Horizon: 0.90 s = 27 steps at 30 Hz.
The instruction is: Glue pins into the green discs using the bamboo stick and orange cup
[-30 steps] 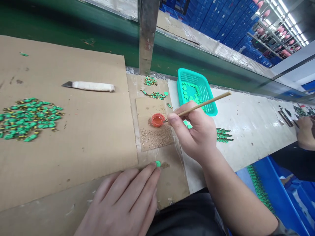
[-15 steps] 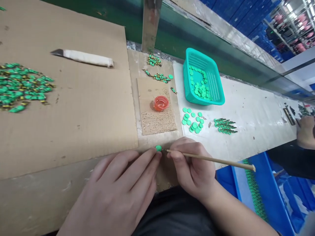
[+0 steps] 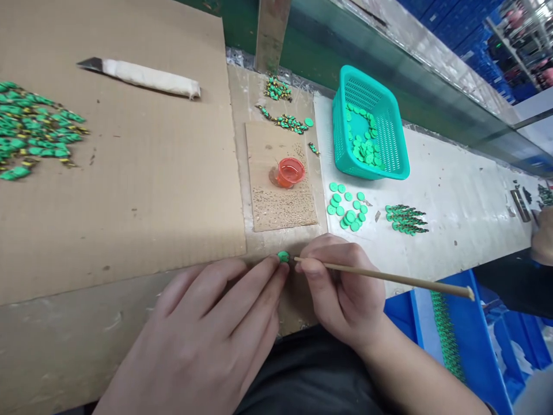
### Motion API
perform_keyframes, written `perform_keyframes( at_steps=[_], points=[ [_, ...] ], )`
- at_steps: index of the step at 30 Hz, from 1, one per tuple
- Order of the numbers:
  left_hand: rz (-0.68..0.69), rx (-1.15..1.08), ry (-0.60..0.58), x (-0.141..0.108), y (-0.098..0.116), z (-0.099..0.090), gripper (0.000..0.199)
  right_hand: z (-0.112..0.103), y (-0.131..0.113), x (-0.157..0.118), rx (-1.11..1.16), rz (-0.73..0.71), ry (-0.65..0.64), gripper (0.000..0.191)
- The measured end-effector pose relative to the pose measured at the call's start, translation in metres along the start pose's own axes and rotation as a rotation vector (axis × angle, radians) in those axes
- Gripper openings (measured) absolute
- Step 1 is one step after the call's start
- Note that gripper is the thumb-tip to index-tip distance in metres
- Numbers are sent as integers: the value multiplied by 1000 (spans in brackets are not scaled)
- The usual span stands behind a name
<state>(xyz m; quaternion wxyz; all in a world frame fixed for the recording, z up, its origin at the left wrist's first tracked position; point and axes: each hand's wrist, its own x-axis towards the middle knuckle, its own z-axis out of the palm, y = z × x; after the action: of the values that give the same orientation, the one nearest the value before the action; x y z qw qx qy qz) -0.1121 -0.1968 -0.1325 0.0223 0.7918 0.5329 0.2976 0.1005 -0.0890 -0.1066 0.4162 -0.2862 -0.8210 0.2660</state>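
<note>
Between the fingertips of my left hand is a small round green disc, its face turned up. My right hand pinches a thin wooden stick near its narrow end. That tip points at the disc, a small gap away from it. Beyond my hands, a red cup holding clear liquid stands on a speckled cardboard piece. Loose green discs lie on the white surface to the right of the cup.
A teal basket holds more discs. A knife with a wrapped handle and a pile of small green-and-yellow pieces lie on the left cardboard. Rows of green-and-dark pieces sit right. Another person's hand shows at the right edge.
The view has shifted slightly, so the table things appear a little higher and the right-hand ones farther right. Both hands keep their hold; the stick's tip stays close to the disc.
</note>
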Motion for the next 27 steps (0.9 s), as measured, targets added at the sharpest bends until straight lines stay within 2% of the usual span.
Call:
perform_keyframes(
  at_steps=[9, 15, 20, 27],
  points=[
    [-8, -2, 0, -1, 0, 0, 29, 0, 0, 1, -1, 2, -4, 14],
    [-6, 3, 13, -1, 0, 2, 32, -2, -1, -3, 30, -11, 55, 16],
    [-39, -16, 19, -5, -1, 4, 33, -3, -1, -4, 38, 2, -2, 15],
    [-42, -31, 27, -5, -1, 4, 27, -2, 0, -2, 23, -2, -5, 14]
  ],
)
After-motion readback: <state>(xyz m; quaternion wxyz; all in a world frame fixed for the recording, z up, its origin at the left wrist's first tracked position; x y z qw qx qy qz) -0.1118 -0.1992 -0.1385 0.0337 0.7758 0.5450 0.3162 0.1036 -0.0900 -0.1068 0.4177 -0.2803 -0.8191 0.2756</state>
